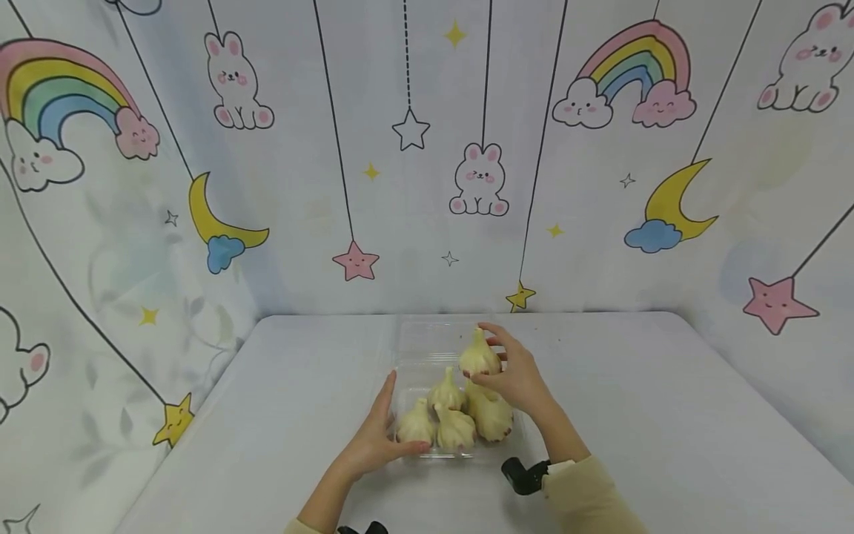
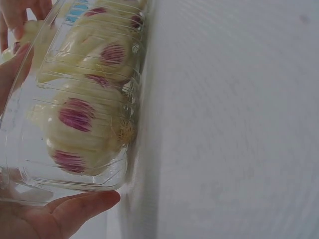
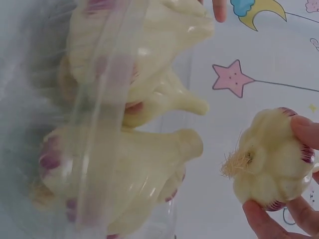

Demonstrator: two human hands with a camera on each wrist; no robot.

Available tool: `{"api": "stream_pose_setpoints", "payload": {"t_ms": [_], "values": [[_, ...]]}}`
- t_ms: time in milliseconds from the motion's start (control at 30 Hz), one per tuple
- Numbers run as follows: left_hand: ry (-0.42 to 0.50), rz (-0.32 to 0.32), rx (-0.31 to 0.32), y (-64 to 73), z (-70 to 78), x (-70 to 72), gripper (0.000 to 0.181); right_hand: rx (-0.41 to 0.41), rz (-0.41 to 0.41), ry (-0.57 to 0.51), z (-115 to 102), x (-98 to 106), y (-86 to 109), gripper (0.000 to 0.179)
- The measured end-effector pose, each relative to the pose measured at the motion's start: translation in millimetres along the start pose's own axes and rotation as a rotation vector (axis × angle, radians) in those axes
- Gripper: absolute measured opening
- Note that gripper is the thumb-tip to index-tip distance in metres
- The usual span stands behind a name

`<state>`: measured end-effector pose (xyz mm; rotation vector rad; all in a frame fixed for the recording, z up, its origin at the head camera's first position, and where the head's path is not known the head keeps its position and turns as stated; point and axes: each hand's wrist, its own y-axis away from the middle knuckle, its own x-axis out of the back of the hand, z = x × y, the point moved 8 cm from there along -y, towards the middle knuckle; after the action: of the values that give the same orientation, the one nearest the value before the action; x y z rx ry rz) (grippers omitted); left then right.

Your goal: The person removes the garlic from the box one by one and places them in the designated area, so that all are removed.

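Observation:
My right hand holds a garlic bulb between thumb and fingers, above the back right part of a clear plastic box. In the right wrist view that garlic bulb shows its root tuft and purple streaks, apart from the others. Several more garlic bulbs sit in the box, stems mostly upward. At the box's front left corner is my left hand, its straight fingers along the left side and its thumb at the front rim. The left wrist view shows a bulb through the ribbed wall.
The box's clear lid lies folded back behind it on the white table. A patterned cloth backdrop rises behind the table and at both sides. A black device sits at the right wrist.

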<state>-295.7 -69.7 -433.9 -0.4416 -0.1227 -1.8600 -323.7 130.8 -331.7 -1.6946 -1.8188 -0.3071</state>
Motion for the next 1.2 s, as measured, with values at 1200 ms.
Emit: {"api": "stream_pose_setpoints", "payload": {"t_ms": [1200], "values": [[0.004,0.002,-0.013,0.1,3.4,-0.8,0.120,-0.050,0.024,0.185,65.0,63.3,-8.0,0.073]]}}
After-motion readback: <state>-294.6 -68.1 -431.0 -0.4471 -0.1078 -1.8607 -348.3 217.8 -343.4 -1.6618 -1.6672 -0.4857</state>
